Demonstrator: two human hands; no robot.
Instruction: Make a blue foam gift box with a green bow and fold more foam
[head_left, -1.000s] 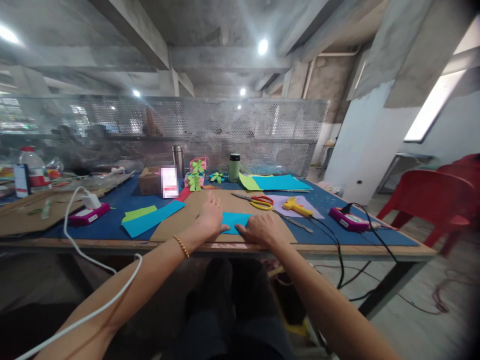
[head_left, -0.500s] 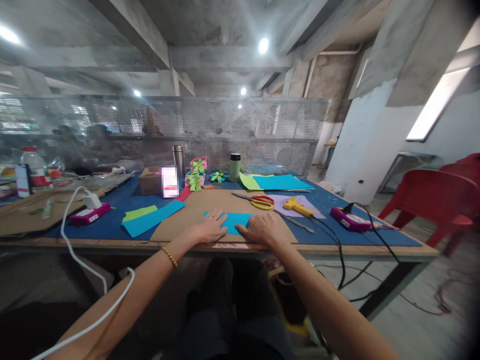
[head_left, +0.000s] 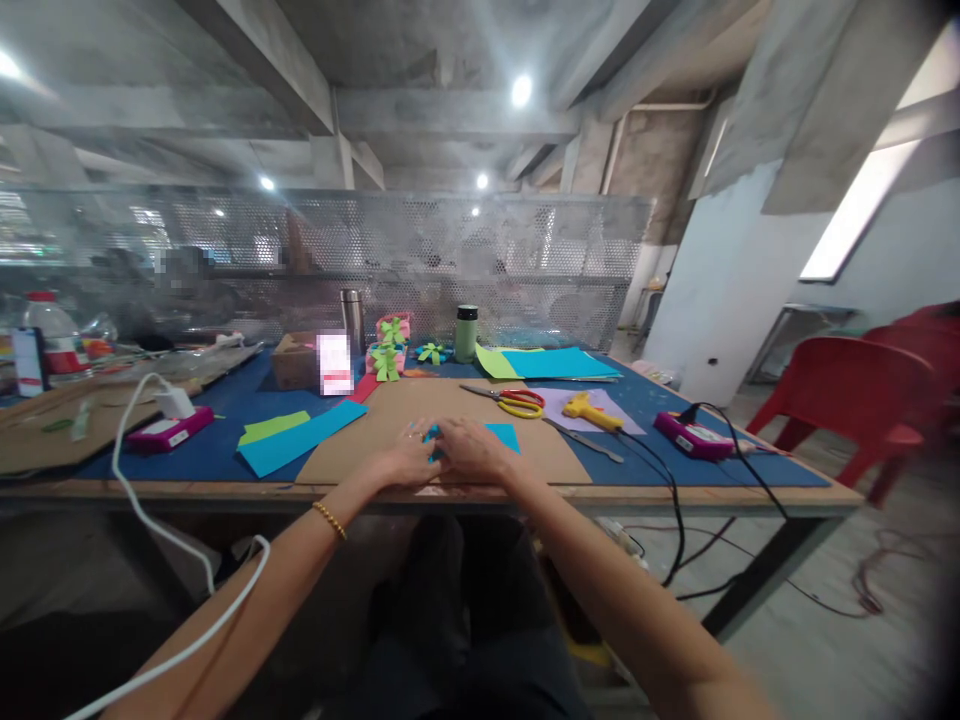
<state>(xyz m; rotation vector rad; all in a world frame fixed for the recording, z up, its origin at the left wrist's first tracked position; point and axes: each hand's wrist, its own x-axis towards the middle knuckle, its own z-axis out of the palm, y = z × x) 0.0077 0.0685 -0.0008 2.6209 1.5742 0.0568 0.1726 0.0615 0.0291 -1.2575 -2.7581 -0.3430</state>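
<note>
A blue sheet of paper (head_left: 504, 436) lies on the brown cardboard (head_left: 352, 455) near the table's front edge, its middle hidden under my hands. My left hand (head_left: 409, 459) is at the sheet's left end, fingers closed on it and partly covered. Lying across the sheet is my right hand (head_left: 471, 448), its bent fingers pressed on the paper and meeting my left fingertips. Just beyond are scissors (head_left: 523, 403) with red and yellow handles. To the right, a yellow glue gun (head_left: 592, 411) rests on a lilac sheet (head_left: 553, 406), with a metal blade-like tool (head_left: 589, 442) in front.
Blue and green paper strips (head_left: 300, 440) lie to the left. More sheets (head_left: 562, 363) are at the back, near a green flask (head_left: 466, 335) and small boxes with green bows (head_left: 388, 358). Purple power strips (head_left: 171, 430) with cables sit on both sides.
My right hand has slid left along the blue paper until it meets my left hand. More of the sheet's right end now shows. The view has shifted slightly.
</note>
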